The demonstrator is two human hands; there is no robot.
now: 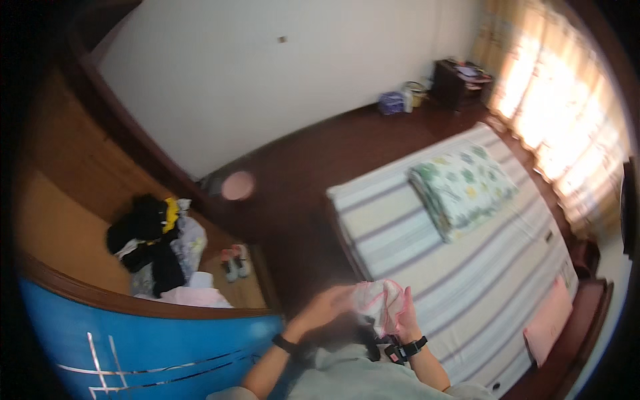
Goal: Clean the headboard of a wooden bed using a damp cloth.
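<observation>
A small white cloth with pink edging hangs crumpled between my hands, in front of my body. My right hand grips it along its right side, fingers pointing upward and partly hidden by the fabric. At the cloth's left edge is my left hand, smeared by motion; whether its fingers hold the fabric cannot be made out. Dark bands circle both wrists.
To the right stands a bed with a striped sheet, a folded leaf-patterned quilt and a pink pillow. An open wardrobe with a blue door holds piled clothes and shoes. A pink basin sits beyond.
</observation>
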